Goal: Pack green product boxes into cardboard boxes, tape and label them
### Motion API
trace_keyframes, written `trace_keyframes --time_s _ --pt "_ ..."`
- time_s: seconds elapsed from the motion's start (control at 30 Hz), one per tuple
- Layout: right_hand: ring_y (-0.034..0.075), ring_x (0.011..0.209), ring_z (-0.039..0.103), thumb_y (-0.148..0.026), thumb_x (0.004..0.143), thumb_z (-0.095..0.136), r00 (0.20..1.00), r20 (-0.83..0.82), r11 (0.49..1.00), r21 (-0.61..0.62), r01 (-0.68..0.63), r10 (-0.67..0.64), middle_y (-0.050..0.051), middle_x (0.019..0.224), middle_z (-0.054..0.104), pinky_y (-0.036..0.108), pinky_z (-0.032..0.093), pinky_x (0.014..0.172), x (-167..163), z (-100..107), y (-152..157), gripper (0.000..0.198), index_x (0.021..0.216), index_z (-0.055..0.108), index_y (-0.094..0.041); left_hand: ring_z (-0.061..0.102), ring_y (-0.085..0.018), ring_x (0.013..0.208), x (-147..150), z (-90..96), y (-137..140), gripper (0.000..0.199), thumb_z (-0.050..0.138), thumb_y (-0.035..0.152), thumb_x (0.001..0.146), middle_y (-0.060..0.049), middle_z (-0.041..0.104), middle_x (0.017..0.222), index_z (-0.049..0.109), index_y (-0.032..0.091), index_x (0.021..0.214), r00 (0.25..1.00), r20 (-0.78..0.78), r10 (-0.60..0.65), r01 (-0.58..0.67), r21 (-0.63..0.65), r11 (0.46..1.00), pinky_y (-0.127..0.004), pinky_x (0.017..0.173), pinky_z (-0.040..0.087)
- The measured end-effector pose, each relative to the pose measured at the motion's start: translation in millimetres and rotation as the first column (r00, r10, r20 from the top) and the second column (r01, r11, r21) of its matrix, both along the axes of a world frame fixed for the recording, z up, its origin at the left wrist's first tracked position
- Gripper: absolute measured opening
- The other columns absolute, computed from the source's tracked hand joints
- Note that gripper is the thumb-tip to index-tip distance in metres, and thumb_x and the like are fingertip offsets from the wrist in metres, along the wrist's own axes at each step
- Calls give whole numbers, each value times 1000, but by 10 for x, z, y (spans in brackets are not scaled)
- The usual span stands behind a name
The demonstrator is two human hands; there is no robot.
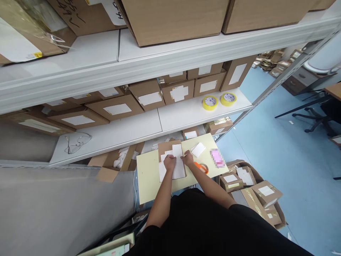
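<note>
A black shirt sits behind the grip. Left hand and right hand seem to pinch the paper between them, atop cardboard; an uneven pull could skew or tear it.

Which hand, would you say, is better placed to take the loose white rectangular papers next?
Probably the right hand: it is nearer the loose white rectangular papers; the left hand is farther off.

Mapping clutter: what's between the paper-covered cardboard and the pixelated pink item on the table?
Head view: the right hand, white cards farther out, and an orange item nearer the wearer.
</note>
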State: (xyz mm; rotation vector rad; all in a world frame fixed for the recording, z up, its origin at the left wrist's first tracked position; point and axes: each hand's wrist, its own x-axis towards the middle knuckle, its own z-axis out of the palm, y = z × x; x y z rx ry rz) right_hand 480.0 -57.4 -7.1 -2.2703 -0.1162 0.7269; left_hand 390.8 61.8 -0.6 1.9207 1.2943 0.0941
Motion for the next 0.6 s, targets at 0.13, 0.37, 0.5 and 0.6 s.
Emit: trace_keyframes --time_s 0.13,0.37,0.5,0.6 --pt "18 73 60 -21 77 72 999 -39 1000 2 -1 1 -4 72 63 26 40 67 -1 33 8 28 94 50 -26 70 -19 86 15 30 -13 7 69 22 75 -1 75 86 62 23 77 1000 -9 -7 7 3 1000 -29 83 50" --pt "19 73 60 -20 75 72 999 -41 1000 -7 8 -9 -3 72 63 26 39 66 9 81 37 29 94 49 -26 71 -20 87 41 53 -2 7 69 21 75 -2 74 87 62 23 78 999 -33 -15 16 12 1000 -29 83 50" --pt "20 75 62 -20 75 73 999 -39 1000 -27 -1 0 -1 76 65 27 40 66 24 86 54 30 94 50 -26 70 -20 87 53 61 -6 9 69 20 75 -1 74 87 61 24 78 998 -51 -32 33 24 999 -29 81 49" --pt "22 81 65 -20 76 73 999 -40 999 -49 -21 19 2 83 68 28 42 67 51 86 60 30 95 51 -25 70 -21 87 61 76 -11 11 70 21 75 -1 74 87 60 25 77 996 -76 -48 51 28 998 -29 78 48"
